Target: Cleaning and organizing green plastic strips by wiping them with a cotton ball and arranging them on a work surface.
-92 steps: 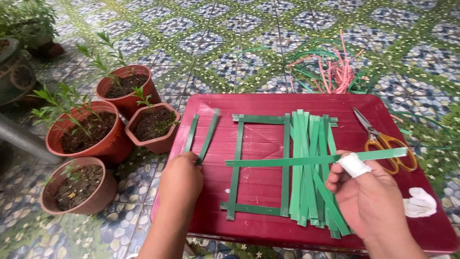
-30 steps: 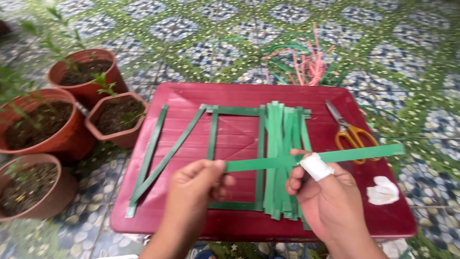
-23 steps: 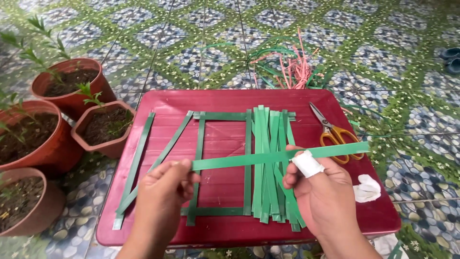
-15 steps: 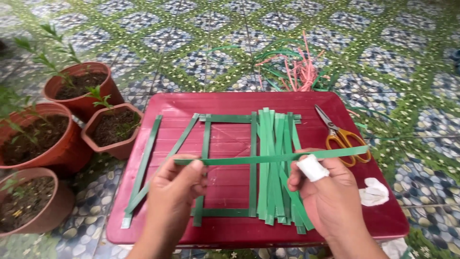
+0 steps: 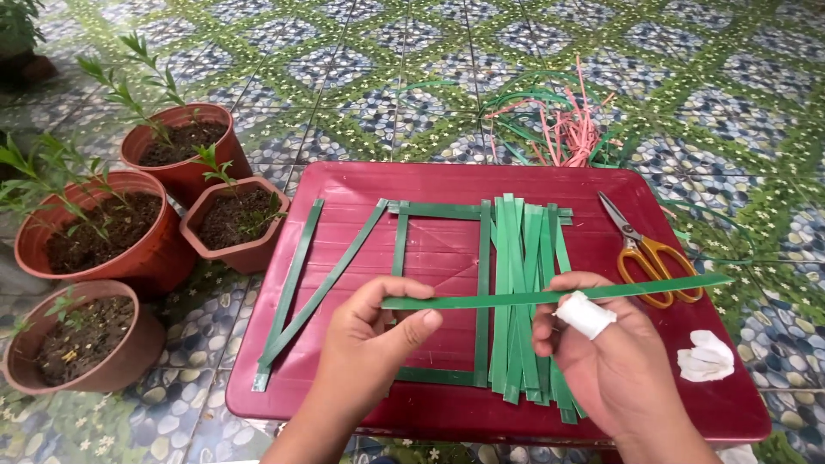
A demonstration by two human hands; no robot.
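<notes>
Above the red tray [image 5: 361, 185], both hands' fingers pinch a green strip [image 5: 550, 296] lying left-right.

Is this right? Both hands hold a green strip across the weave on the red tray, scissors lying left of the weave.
Wrong side. The head view shows the scissors right of the weave, on the red tray. Otherwise correct: left hand and right hand hold the green strip across it.
</notes>
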